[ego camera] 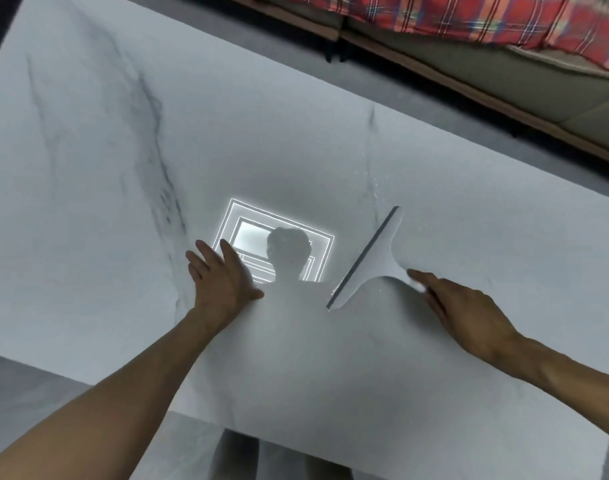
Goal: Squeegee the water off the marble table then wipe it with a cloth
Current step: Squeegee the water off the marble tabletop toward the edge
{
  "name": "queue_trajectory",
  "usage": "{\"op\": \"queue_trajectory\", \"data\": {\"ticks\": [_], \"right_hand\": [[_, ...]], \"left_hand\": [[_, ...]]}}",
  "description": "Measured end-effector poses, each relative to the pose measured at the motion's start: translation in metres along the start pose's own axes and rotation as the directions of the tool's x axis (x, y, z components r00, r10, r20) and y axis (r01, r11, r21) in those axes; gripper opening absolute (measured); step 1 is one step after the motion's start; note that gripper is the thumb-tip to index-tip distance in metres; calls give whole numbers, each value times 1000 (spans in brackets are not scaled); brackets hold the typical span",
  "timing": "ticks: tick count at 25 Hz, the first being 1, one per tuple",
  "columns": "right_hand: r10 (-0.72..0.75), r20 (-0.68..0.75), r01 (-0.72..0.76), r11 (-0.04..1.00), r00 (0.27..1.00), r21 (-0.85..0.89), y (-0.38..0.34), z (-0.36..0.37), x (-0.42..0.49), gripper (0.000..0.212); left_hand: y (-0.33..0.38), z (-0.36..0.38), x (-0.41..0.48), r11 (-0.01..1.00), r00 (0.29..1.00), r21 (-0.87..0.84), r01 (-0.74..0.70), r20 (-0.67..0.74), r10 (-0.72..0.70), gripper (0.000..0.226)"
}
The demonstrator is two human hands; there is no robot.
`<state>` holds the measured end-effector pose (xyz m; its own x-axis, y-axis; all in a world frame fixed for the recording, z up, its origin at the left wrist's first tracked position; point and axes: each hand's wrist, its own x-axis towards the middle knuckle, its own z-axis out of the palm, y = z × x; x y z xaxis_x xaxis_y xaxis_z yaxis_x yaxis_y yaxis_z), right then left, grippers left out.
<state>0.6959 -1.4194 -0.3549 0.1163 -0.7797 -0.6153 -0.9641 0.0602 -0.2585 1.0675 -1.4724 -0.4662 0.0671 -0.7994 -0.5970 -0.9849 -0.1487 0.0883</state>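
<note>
While the squeegee [372,265] lies flat on the marble worktop [123,202], at 3 o'clock from the left hand [223,282], the right hand [469,313] reaches to its handle, the grip apart and the straight fingers only touching the handle end. The left hand presses flat, its grip also apart. To my eye the squeegee step is just starting: the fingers must close round the handle, then draw the blade over the drops [374,181] at 12 o'clock.

One marble table [88,202] counted, one squeegee [369,261] at the right fingertips [412,272], two hands (left hand [223,278], right hand [462,306]), one light reflection [251,233] partly under the left fingers [228,252], one sofa [504,74] and one plaid blanket [434,12] seen well beyond them.
</note>
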Motion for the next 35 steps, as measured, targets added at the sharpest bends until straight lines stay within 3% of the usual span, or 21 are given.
{"op": "queue_trajectory", "data": {"ticks": [2, 4, 7, 9, 11, 16, 20, 22, 27, 31, 35], "right_hand": [[-27, -71, 27, 1000, 997, -10, 5, -21, 16, 41], [-48, -236, 52, 999, 971, 13, -1, -47, 62, 41], [78, -363, -14, 985, 928, 175, -24, -85, 160, 42], [168, -350, -56, 950, 921, 307, -37, -100, 206, 43], [187, -318, -80, 943, 930, 323, -37, -98, 224, 44], [134, -269, -103, 987, 954, 124, 3, -51, 150, 46], [160, -88, -162, 987, 983, -18, 30, -17, 33, 50], [128, -65, -133, 988, 990, -76, 31, -27, 17, 50], [-150, -279, 136, 988, 948, -72, -19, -94, 153, 45], [-141, -283, 141, 990, 949, -20, -88, -125, 284, 45], [-94, -269, 110, 993, 959, 47, -69, -110, 281, 46]], "left_hand": [[14, -5, 6, 999, 997, 6, -39, -69, 39, 134], [40, -5, 16, 997, 994, 30, -69, -81, 71, 139], [71, 0, 33, 999, 996, -12, -44, -77, 43, 142], [76, 5, 41, 1000, 998, -14, -17, -58, 16, 145], [76, 9, 47, 1000, 999, -3, -3, -40, 3, 146], [80, 3, 46, 999, 999, 46, -4, -33, 5, 144], [82, 3, 44, 996, 999, 94, 3, -52, 2, 146], [82, 3, 45, 996, 999, 88, 27, -36, -24, 148], [82, 5, 51, 996, 999, 74, 53, 3, -53, 150], [79, 10, 52, 991, 999, 125, 45, -15, -43, 151], [78, 9, 51, 991, 1000, 129, 19, -22, -17, 150]]}}
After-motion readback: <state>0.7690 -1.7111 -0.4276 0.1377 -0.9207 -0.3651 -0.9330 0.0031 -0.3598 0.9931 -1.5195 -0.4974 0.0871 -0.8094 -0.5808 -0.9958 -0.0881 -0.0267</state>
